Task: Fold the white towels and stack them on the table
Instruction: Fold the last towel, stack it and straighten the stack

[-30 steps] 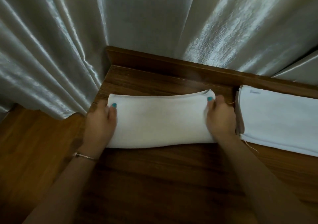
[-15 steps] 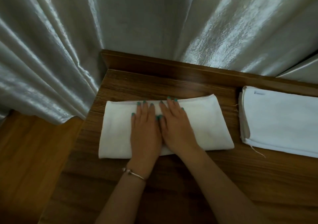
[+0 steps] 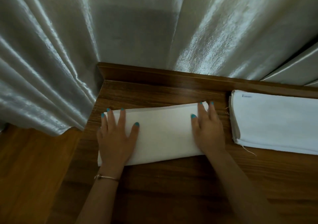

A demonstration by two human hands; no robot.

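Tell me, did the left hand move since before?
Yes. The left hand slid left from the middle of the folded white towel to its left end.

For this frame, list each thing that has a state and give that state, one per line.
Folded towel: lying flat on the table, folded into a long rectangle, pinned at both ends.
Left hand: flat, fingers spread, presses the towel's left end.
Right hand: flat, fingers straight, presses the towel's right end.
Towel stack: folded, piled at the right, apart from the hands.
Curtain: hanging in folds behind the table.
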